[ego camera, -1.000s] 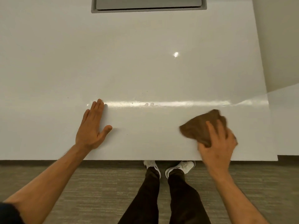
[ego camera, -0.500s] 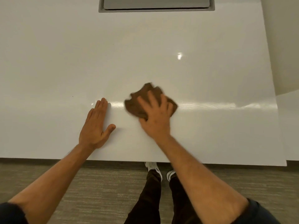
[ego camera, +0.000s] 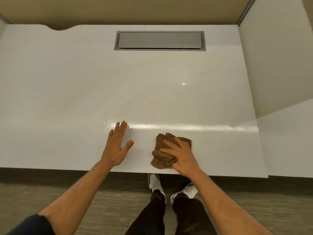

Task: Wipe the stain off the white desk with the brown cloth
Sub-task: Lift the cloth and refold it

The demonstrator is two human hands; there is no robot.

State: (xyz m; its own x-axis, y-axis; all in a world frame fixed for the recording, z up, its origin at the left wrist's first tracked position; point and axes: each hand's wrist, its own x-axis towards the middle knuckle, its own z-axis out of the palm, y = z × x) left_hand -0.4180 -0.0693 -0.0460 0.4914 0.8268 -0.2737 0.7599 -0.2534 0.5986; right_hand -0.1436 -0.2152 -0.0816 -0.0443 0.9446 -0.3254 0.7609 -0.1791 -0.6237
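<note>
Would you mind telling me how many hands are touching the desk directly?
1: the left hand lies flat on the desk. The right hand presses the cloth near the front edge.

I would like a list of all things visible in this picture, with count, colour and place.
desk: 1, white, fills the middle
cloth: 1, brown, bunched near the desk's front edge
hatch: 1, grey, set into the desk's far side
carpet: grey, below the desk
shoes: 2, white, on the carpet
left hand: flat on the desk, left of the cloth
right hand: pressing on the cloth
</note>
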